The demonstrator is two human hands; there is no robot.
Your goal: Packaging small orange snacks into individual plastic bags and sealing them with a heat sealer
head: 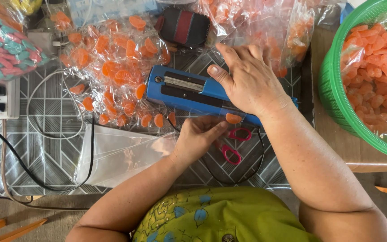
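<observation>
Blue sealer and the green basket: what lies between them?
In the head view, the right hand presses on the blue sealer; beyond it, bagged orange candies and bare brown tabletop reach the green basket.

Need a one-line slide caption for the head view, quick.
Right hand presses blue heat sealer; left hand holds clear bag with orange candy.

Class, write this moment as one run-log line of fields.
right hand: pressing blue heat sealer | left hand: holding clear packet with an orange candy at sealer edge | nearby: pink scissors, green basket
</observation>
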